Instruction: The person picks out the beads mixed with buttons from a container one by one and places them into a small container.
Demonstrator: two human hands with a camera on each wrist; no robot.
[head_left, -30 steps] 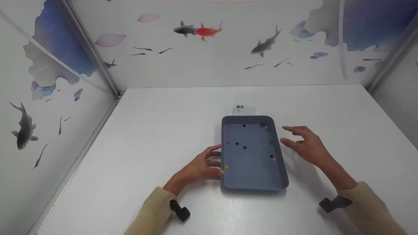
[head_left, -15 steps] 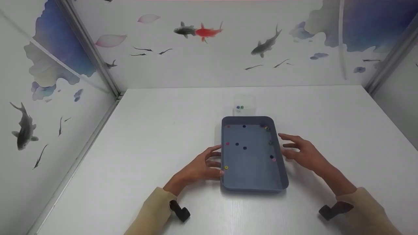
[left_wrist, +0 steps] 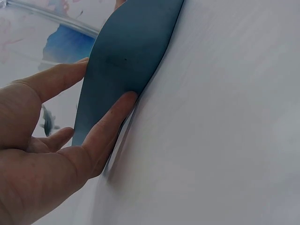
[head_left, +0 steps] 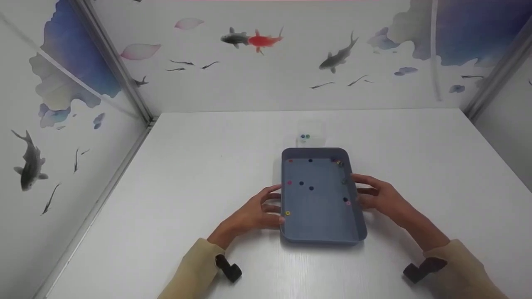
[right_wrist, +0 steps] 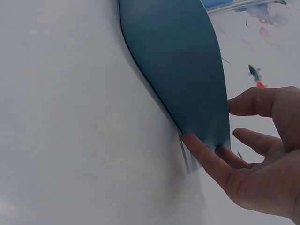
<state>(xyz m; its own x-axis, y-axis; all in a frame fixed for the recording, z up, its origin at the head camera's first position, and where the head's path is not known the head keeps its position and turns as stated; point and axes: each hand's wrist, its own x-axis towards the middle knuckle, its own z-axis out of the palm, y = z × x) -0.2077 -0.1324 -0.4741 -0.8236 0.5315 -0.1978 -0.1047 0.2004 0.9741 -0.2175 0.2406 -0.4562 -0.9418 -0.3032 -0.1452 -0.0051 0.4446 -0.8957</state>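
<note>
In the head view, a grey-blue rectangular tray (head_left: 322, 222) with raised walls lies on the table. Several small round pieces are scattered on its floor, among them a yellow one (head_left: 287, 213), a pink one (head_left: 289, 182) and a dark one (head_left: 311, 188). My left hand (head_left: 253, 211) touches the tray's left wall with extended, spread fingers; in the left wrist view its fingertips (left_wrist: 129, 97) press the outer side. At the opposite wall is my right hand (head_left: 386, 198), its fingers also extended; the right wrist view has a fingertip (right_wrist: 188, 139) at the wall's lower edge.
Just behind the tray stands a small clear container (head_left: 311, 129), with a blue and a green round piece visible in it. White panels printed with fish (head_left: 266, 40) enclose the white table (head_left: 199, 166) at the back and sides.
My right hand has come down and leftward from beside the tray to touch its right wall. The left hand and the tray look unmoved.
</note>
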